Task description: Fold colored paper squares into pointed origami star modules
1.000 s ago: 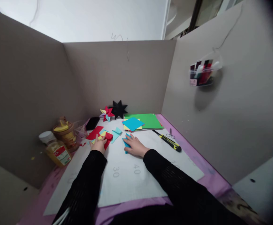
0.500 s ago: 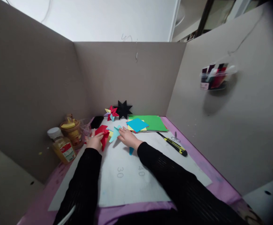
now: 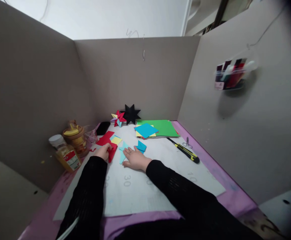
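My left hand (image 3: 103, 152) has its fingers bent together at the edge of a red folded paper (image 3: 112, 152) on the white mat. With fingers spread, my right hand (image 3: 136, 159) lies flat over a light blue folded paper (image 3: 122, 155), covering part of it. Just beyond that hand is a darker blue folded piece (image 3: 141, 146). A small yellow piece (image 3: 116, 140) lies beside the red paper. Farther back stand a multicoloured paper star (image 3: 118, 118) and a black star (image 3: 130, 114).
Blue, yellow and green sheets (image 3: 165, 128) are stacked at the back right. A yellow-black cutter (image 3: 187, 152) and small scissors (image 3: 187, 143) lie on the right. A glue bottle (image 3: 66, 155), a brown jar (image 3: 75, 139), a clear cup (image 3: 90, 134) and a black phone (image 3: 102, 128) stand or lie left.
My right hand has moved nearer to me with the light blue paper, uncovering the darker blue piece. My left hand's fingers have drawn in toward the red paper's near edge, uncovering more red paper.
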The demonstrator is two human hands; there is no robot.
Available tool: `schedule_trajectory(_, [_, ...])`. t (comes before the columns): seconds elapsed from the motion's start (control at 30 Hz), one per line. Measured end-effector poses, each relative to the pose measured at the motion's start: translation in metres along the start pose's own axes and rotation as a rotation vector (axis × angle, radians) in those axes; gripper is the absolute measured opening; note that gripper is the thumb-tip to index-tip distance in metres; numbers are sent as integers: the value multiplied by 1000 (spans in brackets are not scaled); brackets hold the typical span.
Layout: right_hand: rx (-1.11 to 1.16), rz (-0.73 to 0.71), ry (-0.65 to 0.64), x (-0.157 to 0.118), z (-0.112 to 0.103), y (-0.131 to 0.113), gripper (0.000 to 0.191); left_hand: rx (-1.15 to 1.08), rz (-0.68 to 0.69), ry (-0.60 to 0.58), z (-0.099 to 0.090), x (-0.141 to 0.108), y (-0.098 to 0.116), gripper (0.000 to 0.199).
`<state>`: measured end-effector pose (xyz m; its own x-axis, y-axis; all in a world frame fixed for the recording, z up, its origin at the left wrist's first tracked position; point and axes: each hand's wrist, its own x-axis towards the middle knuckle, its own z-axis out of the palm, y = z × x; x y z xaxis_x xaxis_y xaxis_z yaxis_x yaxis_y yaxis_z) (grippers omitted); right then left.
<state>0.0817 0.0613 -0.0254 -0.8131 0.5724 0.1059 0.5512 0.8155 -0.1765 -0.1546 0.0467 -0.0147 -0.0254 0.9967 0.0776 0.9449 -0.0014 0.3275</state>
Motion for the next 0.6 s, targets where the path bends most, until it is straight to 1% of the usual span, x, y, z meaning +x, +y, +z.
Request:
schedule_trajectory(0.07, [14,73,8,9,4,-8,76,4,42,-22,2,0,3,47])
schedule_trajectory(0.17, [30,187,35,22,10,-18,83,39,95,-93,5,0,6,48])
schedule_trajectory(0.3, [54,280,75,32,15,-21,86,104,36,-160,11,4,4,55])
schedule_trajectory(0.47, [78,319,107,35,16,-21,82,96,21,-174,11,9,-6,49])
schedule_trajectory(0.6, [59,265,188,19,8,-19,80,67,59,-175,5,10,-11,40])
